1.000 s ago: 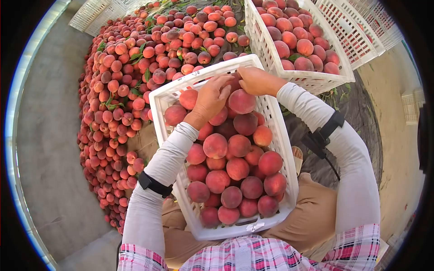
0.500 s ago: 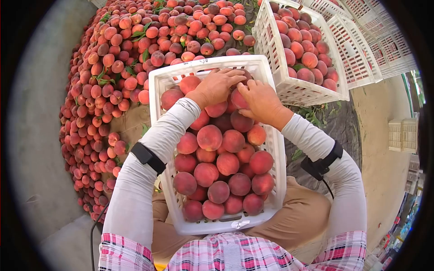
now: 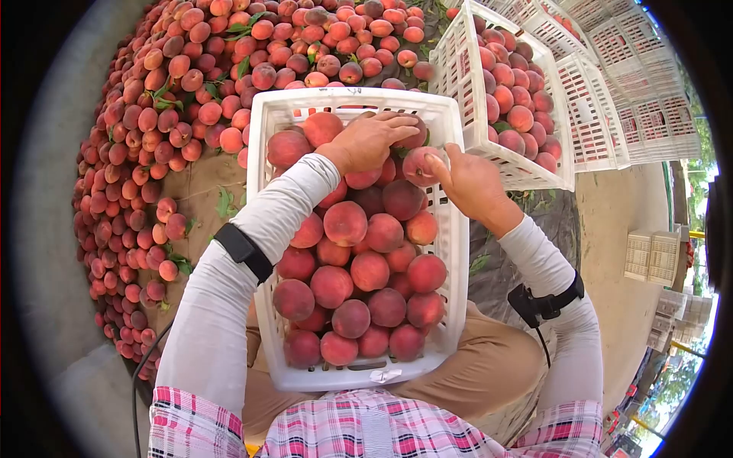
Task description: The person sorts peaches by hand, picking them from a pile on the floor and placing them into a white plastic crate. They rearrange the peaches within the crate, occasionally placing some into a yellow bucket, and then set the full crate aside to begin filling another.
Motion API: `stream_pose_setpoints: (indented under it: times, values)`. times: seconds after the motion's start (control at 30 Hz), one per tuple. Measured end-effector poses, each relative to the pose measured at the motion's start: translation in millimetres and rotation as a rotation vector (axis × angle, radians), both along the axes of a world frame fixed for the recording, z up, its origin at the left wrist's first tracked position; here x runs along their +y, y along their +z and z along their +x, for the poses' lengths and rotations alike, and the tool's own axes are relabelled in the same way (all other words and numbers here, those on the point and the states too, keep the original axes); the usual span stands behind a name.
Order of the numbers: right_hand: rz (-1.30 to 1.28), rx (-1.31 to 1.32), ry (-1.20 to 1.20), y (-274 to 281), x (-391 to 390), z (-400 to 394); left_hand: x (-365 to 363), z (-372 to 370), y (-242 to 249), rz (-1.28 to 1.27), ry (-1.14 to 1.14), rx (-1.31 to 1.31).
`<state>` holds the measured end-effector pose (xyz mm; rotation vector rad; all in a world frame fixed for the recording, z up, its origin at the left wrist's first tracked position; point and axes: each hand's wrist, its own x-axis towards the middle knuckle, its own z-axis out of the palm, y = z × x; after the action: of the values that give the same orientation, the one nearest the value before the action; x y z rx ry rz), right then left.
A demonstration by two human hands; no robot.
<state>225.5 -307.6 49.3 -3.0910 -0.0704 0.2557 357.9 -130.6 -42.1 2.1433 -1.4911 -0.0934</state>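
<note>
A white plastic crate (image 3: 263, 195) of red peaches stands in front of my body, between my legs. My left hand (image 3: 372, 143) lies over the fruit at the crate's far end, its fingers stretched out to the right. The fingertips reach a dark peach (image 3: 413, 134) near the far right corner; what lies under the palm is hidden. At the right wall, my right hand (image 3: 475, 189) grips a peach (image 3: 419, 168) between thumb and fingers. Toward me, more peaches (image 3: 345, 223) are piled in the crate.
Loose peaches (image 3: 145, 118) with some leaves cover the ground at the left and far side. A second white crate (image 3: 479, 156) of peaches stands at the far right, with more white crates (image 3: 595, 99) behind it. Stacked crates (image 3: 651, 256) show farther right.
My right hand has moved right, toward the crate's side wall, with the peach in its grip. My left hand stays over the far end. The whole view has shifted slightly.
</note>
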Motion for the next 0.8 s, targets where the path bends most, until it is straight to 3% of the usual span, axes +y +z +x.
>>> stream_pose_setpoints:
  times: [0.13, 0.37, 0.43, 0.5, 0.53, 0.6, 0.63, 0.67, 0.73, 0.8]
  values:
    - [-0.046, 0.136, 0.059, 1.2, 1.8, -6.0, -0.9, -0.5, -3.7, -0.032, 0.031, -0.066]
    - [0.028, 0.079, 0.136, -21.8, 13.6, -24.4, 0.9, -2.8, -9.8, -0.028, 0.021, -0.068]
    - [-0.074, -0.16, 0.321, -28.0, 21.1, -22.6, 1.6, 0.1, -5.0, -0.101, -0.02, -0.042]
    - [-0.208, -0.233, 0.532, -43.1, 25.7, -20.0, -5.2, 2.9, -16.1, -0.157, -0.037, 0.104]
    - [-0.24, -0.141, 0.614, -51.6, 29.0, -16.9, -4.3, 2.5, -18.9, -0.238, -0.047, 0.033]
    - [-0.189, -0.029, 0.612, -40.8, 39.1, -15.8, 2.6, -2.6, -3.7, -0.008, -0.025, -0.079]
    - [-0.088, -0.078, 0.609, -66.0, 33.3, -13.8, 3.0, -3.9, 0.6, 0.046, -0.016, -0.044]
    - [-0.113, -0.117, 0.613, -60.6, 33.3, -5.2, 2.5, -5.7, 7.8, 0.061, -0.005, -0.017]
    - [-0.107, 0.102, 0.556, -53.2, 41.3, -8.6, -0.7, -11.8, 15.1, 0.122, 0.016, 0.039]
    - [-0.132, 0.059, 0.596, -72.3, 39.6, -13.0, -3.2, -17.7, 19.7, 0.145, 0.033, 0.045]
